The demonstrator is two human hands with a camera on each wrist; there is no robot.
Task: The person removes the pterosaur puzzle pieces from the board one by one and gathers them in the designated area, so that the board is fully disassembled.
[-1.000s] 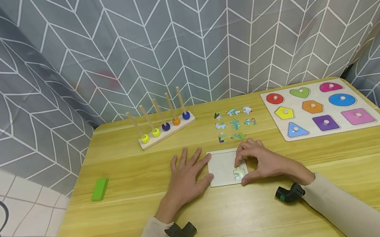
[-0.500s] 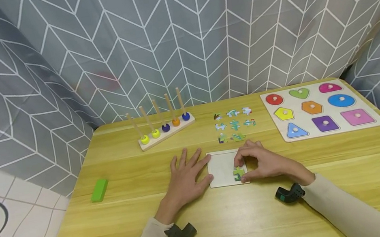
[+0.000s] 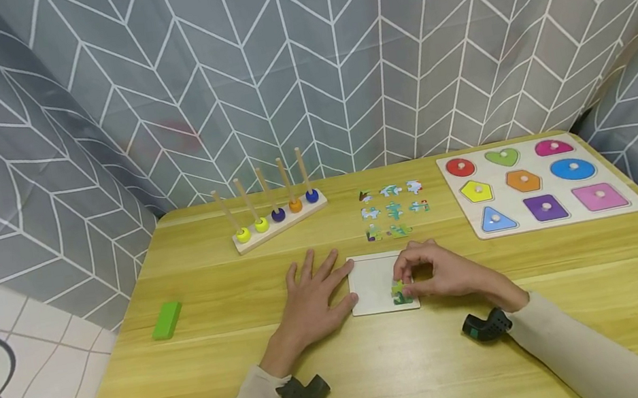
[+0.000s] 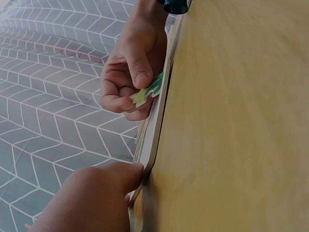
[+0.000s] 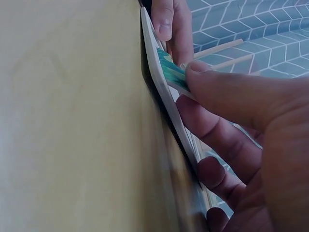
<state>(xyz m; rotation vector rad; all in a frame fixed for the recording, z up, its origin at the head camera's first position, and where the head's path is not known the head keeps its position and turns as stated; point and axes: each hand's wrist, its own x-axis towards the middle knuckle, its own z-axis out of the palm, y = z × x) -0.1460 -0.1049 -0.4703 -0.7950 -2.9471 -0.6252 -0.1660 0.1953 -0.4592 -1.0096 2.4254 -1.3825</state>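
Observation:
A small white puzzle tray (image 3: 370, 285) lies on the table in front of me. My left hand (image 3: 311, 302) rests flat with fingers spread, its thumb and forefinger touching the tray's left edge. Between thumb and fingers, my right hand (image 3: 444, 271) pinches a green and yellow jigsaw piece (image 3: 400, 297) over the tray's lower right corner. In the left wrist view the jigsaw piece (image 4: 148, 92) is tilted, its far end close to the tray's rim. Part of the tray's right side is hidden by the right hand.
Several loose jigsaw pieces (image 3: 394, 210) lie in rows behind the tray. A peg stand (image 3: 282, 222) with coloured beads stands at the back left, a green block (image 3: 166, 320) nearer the left edge. A knobbed shape board (image 3: 542, 183) lies at the back right.
The jigsaw piece has gone from pale and shiny to green as its tilt changed, and the right fingers have drawn in closer on it. The left hand has stayed put.

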